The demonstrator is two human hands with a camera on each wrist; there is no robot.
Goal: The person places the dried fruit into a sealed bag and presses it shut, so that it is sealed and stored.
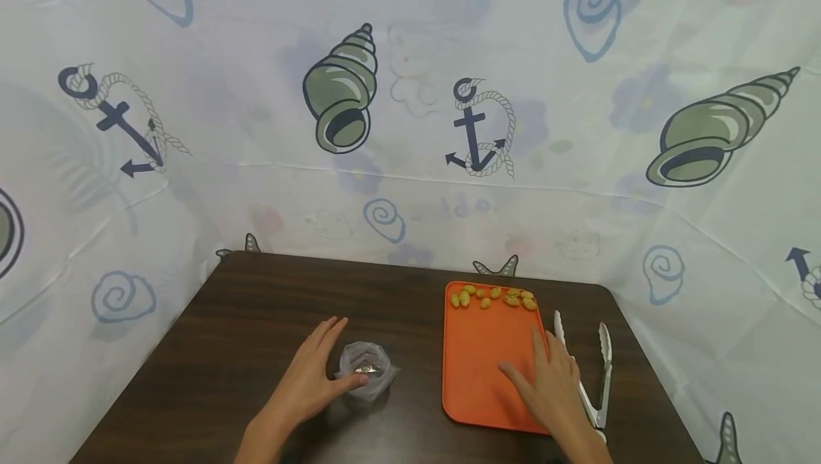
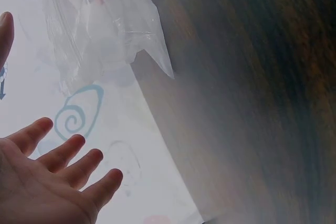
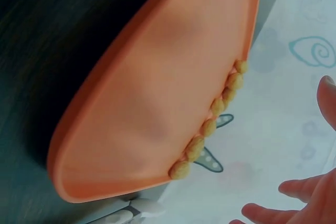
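Note:
My left hand (image 1: 306, 377) is held beside a small clear plastic bag (image 1: 380, 356), its fingers spread and its thumb overlapping the bag's near side in the head view. The bag stands with its mouth upward, and something shiny shows inside. In the left wrist view the fingers are apart and hold nothing. Over the right part of an orange tray (image 1: 474, 371) hovers my right hand (image 1: 553, 384), fingers loosely extended and nothing in them. Several small yellow-brown nut-like pieces (image 1: 465, 298) lie along the tray's far end.
Metal tongs (image 1: 606, 378) lie spread on the dark wooden table (image 1: 288, 293), right of the tray and close to the right hand. A pale cloth (image 1: 410, 186) printed with shells and anchors hangs behind the table and along both sides.

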